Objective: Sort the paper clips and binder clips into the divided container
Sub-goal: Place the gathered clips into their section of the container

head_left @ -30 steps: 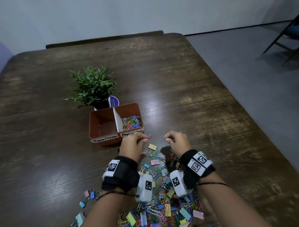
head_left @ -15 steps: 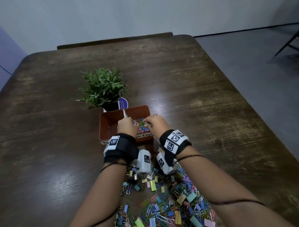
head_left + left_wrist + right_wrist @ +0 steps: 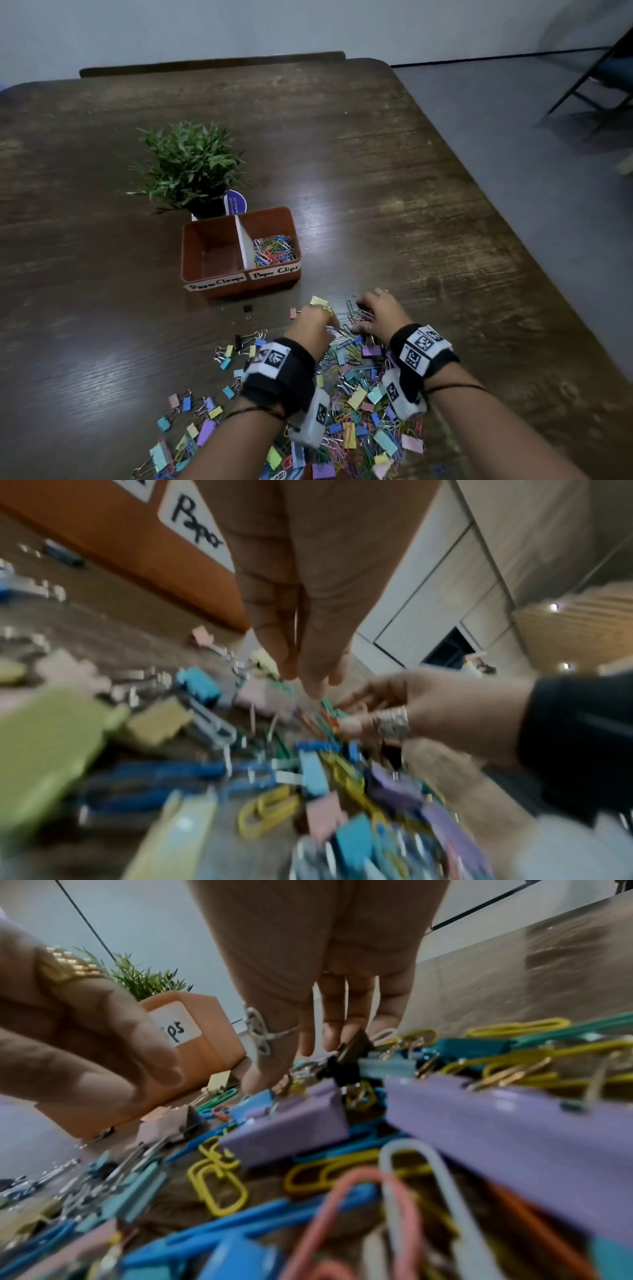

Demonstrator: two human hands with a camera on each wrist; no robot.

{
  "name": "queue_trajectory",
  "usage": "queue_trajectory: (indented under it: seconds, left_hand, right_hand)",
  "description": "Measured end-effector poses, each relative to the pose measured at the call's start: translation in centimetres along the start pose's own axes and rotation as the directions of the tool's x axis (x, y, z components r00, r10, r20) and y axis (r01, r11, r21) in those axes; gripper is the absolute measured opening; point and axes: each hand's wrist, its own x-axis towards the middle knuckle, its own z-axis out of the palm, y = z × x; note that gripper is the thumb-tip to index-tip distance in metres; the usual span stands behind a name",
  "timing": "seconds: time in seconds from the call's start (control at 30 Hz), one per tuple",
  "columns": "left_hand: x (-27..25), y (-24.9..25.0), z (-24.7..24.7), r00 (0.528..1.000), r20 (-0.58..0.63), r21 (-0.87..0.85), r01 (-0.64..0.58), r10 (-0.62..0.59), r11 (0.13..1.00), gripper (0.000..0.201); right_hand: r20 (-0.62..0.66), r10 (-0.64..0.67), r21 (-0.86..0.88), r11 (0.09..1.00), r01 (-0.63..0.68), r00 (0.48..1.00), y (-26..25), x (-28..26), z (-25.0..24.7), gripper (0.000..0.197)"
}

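Note:
A mixed pile of coloured paper clips and binder clips (image 3: 359, 394) covers the near table. Beyond it stands the orange divided container (image 3: 239, 287). Its right compartment, labelled "Paper Clips", holds paper clips (image 3: 274, 250); the left one, labelled "Paper Clamps", looks empty. Both hands are down at the pile's far edge. My left hand (image 3: 325, 323) points its straight fingers (image 3: 308, 674) onto loose clips. Close beside it, my right hand (image 3: 363, 313) pinches a few thin paper clips (image 3: 325, 718). In the right wrist view its fingers (image 3: 308, 1042) reach down among binder clips.
A small potted plant (image 3: 188, 168) stands just behind the container. A stray black binder clip (image 3: 247, 309) lies in front of it. The table's right edge (image 3: 513, 219) drops to grey floor, where a chair (image 3: 599, 78) stands at the far right.
Half a second ago both hands were over the container's right compartment. They have come back toward me and down onto the pile's far edge.

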Motion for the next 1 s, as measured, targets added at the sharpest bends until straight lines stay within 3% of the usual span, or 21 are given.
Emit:
queue_trajectory:
  seconds: [0.2,0.4,0.53,0.67,0.83,1.0]
  left_hand:
    - [1.1,1.6,3.4,0.988,-0.152,0.220,0.002,0.032,0.976,0.026]
    - [2.8,2.0,2.9,0.997,0.073,0.307,0.005,-0.029,0.952,0.051]
    - [3.2,2.2,3.3,0.996,0.078,0.291,0.014,-0.038,0.957,0.053]
    - [3.2,2.7,4.1,0.997,0.051,0.159,0.043,-0.051,0.986,0.079]
    - [3.0,3.0,4.5,0.996,-0.020,0.377,-0.069,0.082,0.924,0.057]
    - [3.3,3.3,4.6,0.996,0.094,0.328,-0.033,0.002,0.944,0.041]
  right_hand:
    - [0.017,0.015,-0.032,0.999,-0.015,1.000,-0.2,0.3,1.0,0.017]
    - [0.021,0.056,-0.020,0.998,-0.055,0.998,0.6,0.1,1.0,0.022]
    - [-0.042,0.089,0.149,0.985,-0.082,0.995,1.7,-0.3,1.0,0.021]
    - [-0.142,0.128,0.302,0.950,-0.080,0.981,2.2,-1.1,0.7,0.019]
    - [-0.241,0.174,0.396,0.916,-0.068,0.955,2.5,-2.0,0.1,0.010]
    - [-0.248,0.202,0.416,0.905,-0.084,0.948,2.9,-2.5,0.0,0.008]
